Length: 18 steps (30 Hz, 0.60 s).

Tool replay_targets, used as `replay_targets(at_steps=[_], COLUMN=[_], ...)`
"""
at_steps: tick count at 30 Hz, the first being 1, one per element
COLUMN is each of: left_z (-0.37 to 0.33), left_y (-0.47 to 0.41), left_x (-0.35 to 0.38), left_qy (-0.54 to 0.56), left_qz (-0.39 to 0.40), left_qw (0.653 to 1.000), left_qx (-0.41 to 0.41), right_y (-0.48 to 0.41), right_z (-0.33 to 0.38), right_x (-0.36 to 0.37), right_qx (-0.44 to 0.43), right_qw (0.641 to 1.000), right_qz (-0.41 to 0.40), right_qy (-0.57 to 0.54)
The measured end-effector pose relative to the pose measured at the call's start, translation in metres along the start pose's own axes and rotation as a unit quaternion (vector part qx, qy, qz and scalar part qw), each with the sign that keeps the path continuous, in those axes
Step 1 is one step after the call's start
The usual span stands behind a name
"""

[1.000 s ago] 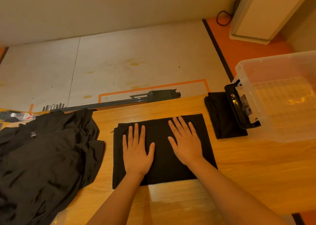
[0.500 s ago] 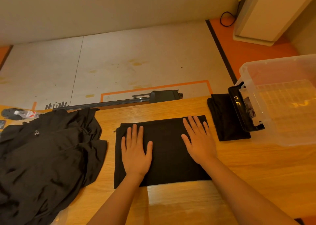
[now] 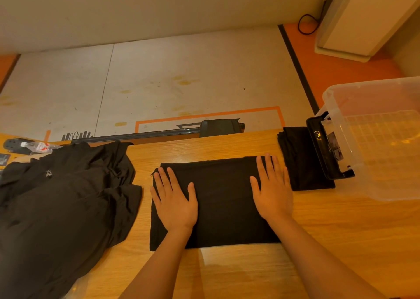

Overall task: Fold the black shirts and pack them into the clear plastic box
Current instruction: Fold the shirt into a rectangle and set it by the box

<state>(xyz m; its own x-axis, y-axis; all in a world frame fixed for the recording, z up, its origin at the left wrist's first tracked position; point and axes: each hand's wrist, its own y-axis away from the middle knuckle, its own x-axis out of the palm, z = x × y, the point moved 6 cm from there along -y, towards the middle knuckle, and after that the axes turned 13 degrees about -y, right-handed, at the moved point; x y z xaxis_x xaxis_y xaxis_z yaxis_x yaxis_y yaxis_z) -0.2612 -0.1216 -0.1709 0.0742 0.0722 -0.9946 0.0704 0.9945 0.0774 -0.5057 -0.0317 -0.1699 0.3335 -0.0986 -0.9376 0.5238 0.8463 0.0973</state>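
Here, in the head view, a folded black shirt is seen lying flat at the middle of the worktop. The left hand is laid flat on its left part, with fingers straight and nothing gripped. The right hand is laid likewise at its right edge. A second folded shirt is set just beside the clear box at the right, partly hidden by the box's black handle. Unfolded black shirts are heaped at the left.
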Motion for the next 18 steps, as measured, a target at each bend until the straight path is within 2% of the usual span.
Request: replay_targets(at_steps=[8, 11, 14, 16, 18], left_z=[-0.001, -0.005, -0.01, -0.006, -0.006], left_y=[-0.007, -0.031, -0.067, -0.077, -0.061], left_x=[-0.003, -0.008, -0.022, -0.036, -0.047], left_qy=[-0.016, -0.042, -0.044, -0.041, -0.016], left_qz=[0.029, 0.063, 0.131, 0.11, 0.055], left_qw=[0.999, 0.987, 0.954, 0.952, 0.963], left_qx=[0.033, 0.141, 0.265, 0.283, 0.264], right_y=[0.006, 0.028, 0.066, 0.096, 0.118], right_z=[-0.001, 0.003, 0.002, -0.001, 0.002], right_x=[0.002, 0.003, 0.002, 0.005, 0.005], right_qx=[0.006, 0.039, 0.068, 0.084, 0.062], right_qw=[1.0, 0.999, 0.998, 0.996, 0.998], right_qz=[0.017, 0.003, -0.007, 0.019, 0.0], right_qy=[0.001, 0.004, -0.002, 0.013, -0.002])
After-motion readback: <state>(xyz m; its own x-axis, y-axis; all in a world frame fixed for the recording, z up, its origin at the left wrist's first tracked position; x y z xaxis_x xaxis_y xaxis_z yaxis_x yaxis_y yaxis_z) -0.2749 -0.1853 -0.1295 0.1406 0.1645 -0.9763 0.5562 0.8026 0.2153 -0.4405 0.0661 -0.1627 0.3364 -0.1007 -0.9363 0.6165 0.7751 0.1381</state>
